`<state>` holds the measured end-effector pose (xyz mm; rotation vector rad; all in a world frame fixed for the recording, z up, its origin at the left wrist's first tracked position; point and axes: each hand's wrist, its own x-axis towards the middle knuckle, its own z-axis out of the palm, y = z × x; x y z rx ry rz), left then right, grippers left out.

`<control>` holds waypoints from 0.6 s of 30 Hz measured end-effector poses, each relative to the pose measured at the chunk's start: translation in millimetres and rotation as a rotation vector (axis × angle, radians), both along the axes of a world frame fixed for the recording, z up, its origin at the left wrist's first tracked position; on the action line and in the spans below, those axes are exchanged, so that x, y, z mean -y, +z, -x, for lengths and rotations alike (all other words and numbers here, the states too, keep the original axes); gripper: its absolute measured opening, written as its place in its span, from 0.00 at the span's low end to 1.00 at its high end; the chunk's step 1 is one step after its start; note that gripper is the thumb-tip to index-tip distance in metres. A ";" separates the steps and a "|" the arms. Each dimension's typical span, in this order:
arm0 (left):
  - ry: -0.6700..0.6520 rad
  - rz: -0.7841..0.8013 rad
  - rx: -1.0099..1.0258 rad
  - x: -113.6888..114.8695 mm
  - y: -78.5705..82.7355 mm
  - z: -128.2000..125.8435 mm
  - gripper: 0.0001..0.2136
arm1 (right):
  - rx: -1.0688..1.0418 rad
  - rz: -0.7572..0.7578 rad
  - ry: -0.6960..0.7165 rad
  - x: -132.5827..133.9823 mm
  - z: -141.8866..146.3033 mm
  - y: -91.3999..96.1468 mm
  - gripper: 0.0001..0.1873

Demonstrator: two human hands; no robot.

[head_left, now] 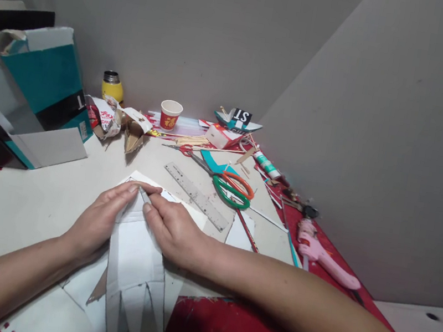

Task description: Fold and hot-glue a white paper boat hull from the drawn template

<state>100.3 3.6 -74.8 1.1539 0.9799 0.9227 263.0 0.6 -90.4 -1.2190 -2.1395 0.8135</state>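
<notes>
A folded white cardboard piece point(134, 264) with long pointed flaps lies on the table in front of me. My left hand point(101, 220) lies on its left side, thumb and fingers pinched along the top fold. My right hand point(172, 228) presses on its right side, fingers closed together on the same fold. A clear plastic ruler point(195, 195) lies just beyond my right hand. Scissors with green and orange handles point(230, 187) rest behind the ruler.
A teal and white box point(40, 87) stands at the left. A yellow bottle point(112, 87), a red paper cup point(169, 114), torn packaging point(121, 125), a glue tube point(267, 166) and a pink glue gun point(325, 255) sit around the grey board point(32, 192). Walls close off the back and right.
</notes>
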 end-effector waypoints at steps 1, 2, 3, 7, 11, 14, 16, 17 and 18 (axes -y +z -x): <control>-0.006 -0.026 -0.043 -0.8 0.5 0.1 0.14 | 0.008 -0.003 -0.005 -0.2 -0.3 -1.2 0.11; -0.008 -0.058 -0.099 -1.7 1.1 0.2 0.15 | 0.011 -0.006 -0.010 -0.5 -0.7 -2.1 0.11; -0.007 -0.095 -0.163 -2.6 1.7 0.5 0.16 | 0.011 -0.008 -0.015 -0.8 -1.1 -2.7 0.11; 0.034 -0.211 -0.342 -5.0 0.0 1.8 0.18 | 0.013 -0.010 -0.064 -2.8 -3.6 -2.4 0.10; 0.019 -0.185 -0.364 -2.7 -7.6 2.3 0.19 | 0.020 -0.016 -0.133 -4.6 -5.6 -0.9 0.12; -0.007 -0.247 -0.405 0.8 -11.6 2.8 0.18 | 0.034 -0.023 -0.149 -3.3 -6.8 -0.9 0.12; -0.009 -0.304 -0.441 2.5 -12.4 3.1 0.17 | 0.048 -0.023 -0.144 -0.8 -7.3 -1.5 0.11; -0.015 -0.323 -0.458 3.0 -12.4 3.0 0.17 | 0.061 -0.022 -0.139 0.7 -7.2 -1.9 0.10; -0.026 -0.335 -0.479 3.3 -12.2 2.7 0.17 | 0.081 -0.024 -0.134 2.4 -6.9 -2.1 0.10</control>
